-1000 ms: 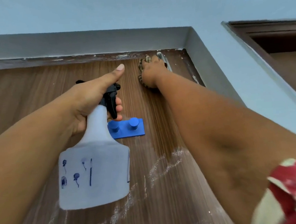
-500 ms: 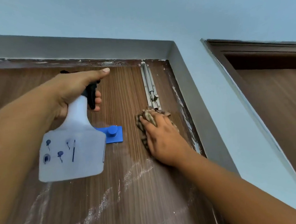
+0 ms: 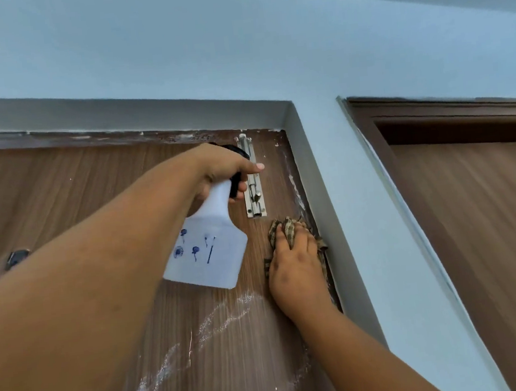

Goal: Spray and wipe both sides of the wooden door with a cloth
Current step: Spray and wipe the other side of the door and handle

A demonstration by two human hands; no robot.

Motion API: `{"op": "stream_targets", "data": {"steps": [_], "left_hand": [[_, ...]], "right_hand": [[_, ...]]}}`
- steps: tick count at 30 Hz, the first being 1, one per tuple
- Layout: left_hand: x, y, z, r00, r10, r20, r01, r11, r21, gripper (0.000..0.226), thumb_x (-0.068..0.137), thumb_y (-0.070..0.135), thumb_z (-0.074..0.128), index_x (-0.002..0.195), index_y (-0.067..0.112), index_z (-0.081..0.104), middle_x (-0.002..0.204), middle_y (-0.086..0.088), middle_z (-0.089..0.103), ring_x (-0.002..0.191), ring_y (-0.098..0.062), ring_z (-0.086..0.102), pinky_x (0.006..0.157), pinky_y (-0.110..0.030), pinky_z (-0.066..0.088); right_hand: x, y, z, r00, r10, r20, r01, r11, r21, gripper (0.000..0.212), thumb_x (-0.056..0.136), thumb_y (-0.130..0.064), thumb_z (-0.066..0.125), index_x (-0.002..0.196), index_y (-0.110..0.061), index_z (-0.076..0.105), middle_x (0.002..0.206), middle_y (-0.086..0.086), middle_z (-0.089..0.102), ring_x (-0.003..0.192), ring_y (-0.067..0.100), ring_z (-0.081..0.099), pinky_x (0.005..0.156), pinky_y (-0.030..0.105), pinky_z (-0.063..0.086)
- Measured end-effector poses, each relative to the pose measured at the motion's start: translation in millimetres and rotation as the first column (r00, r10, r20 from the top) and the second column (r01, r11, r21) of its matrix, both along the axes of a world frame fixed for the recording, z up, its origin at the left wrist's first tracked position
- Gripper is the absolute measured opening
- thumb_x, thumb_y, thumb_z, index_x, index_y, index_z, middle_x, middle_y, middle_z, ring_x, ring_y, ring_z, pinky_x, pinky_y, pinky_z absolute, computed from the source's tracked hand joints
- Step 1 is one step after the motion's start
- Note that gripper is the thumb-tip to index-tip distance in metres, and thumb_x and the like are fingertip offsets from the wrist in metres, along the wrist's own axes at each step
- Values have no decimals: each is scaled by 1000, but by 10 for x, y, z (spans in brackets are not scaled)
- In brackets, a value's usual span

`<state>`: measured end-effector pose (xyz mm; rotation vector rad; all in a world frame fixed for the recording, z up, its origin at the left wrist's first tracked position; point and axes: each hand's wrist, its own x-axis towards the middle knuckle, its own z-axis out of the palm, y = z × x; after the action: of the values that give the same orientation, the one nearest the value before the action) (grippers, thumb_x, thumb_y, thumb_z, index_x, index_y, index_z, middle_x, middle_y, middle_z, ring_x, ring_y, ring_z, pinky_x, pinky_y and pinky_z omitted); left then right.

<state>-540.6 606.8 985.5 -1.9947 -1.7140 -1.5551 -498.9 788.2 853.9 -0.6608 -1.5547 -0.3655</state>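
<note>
Spray bottle (image 3: 207, 250) shifted right toward bolt (image 3: 252, 180), nozzle up, near-upright

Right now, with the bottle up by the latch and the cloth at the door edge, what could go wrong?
The spray bottle nozzle sits right beside the metal bolt latch; a squeeze by the left hand would likely wet it. The right hand presses the cloth at the frame gap, where it might snag. White streaks lower down could get missed.
</note>
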Motion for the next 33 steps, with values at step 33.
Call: {"op": "stream_targets", "data": {"steps": [33], "left_hand": [[-672,463,-16,944,-279,178,258,957,130,58,88,45,72,131,10,54,73,-6,59,57,-17,61,51,-30,55]], "right_hand": [[-76,152,405,990,-25,-138,46,987,152,53,96,-13,40,149,-16,39,160,10,19,147,30,11,122,41,13]]}}
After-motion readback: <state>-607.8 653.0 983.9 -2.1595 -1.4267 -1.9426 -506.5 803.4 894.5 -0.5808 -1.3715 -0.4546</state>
